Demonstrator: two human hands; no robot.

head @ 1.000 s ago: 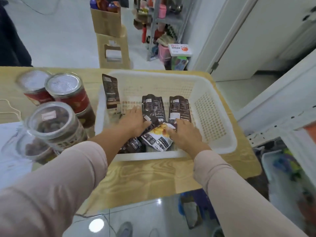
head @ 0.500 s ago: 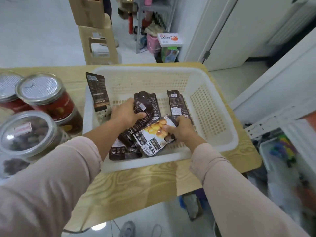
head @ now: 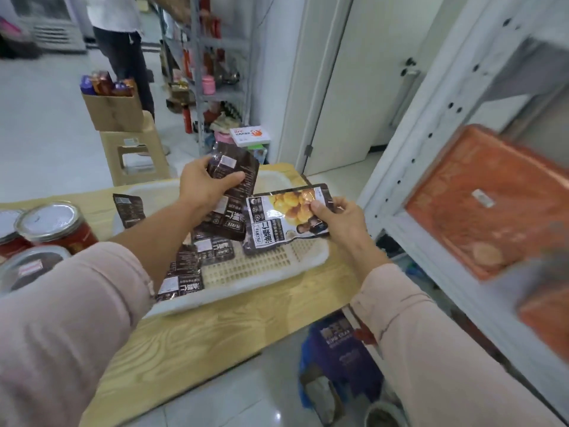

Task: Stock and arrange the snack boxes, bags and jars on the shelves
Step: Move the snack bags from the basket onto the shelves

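Head view: both hands are seen raised over a white perforated basket (head: 308,257), which is set on a wooden desk (head: 200,349).

- A dark brown snack pouch (head: 235,172) is clamped in the left-hand grip (head: 201,188), with the thumb laid across its face and the fingers curled behind. The pouch is held lengthwise above the basket, its lower end hanging over the other bags. Whether a second pouch is caught under it cannot be told.
- A chestnut bag (head: 277,224), white and brown with yellow kernels printed on it, is pinched at its right edge by the right-hand grip (head: 338,224). It is held roughly flat, above the basket's right half and just beside the dark pouch.
- More dark pouches (head: 184,272) are left lying in the basket's near-left part. One pouch (head: 129,209) is leaned against the left wall.
- A red-labelled jar (head: 55,226) and a clear-lidded jar (head: 34,266) are stood on the desk, left of the basket.
- A white shelf rack (head: 431,124) is seen at right, with an orange box (head: 492,204) on one shelf, blurred.
- A cardboard box (head: 114,109) of snacks is set on a stool (head: 135,155) behind the desk.
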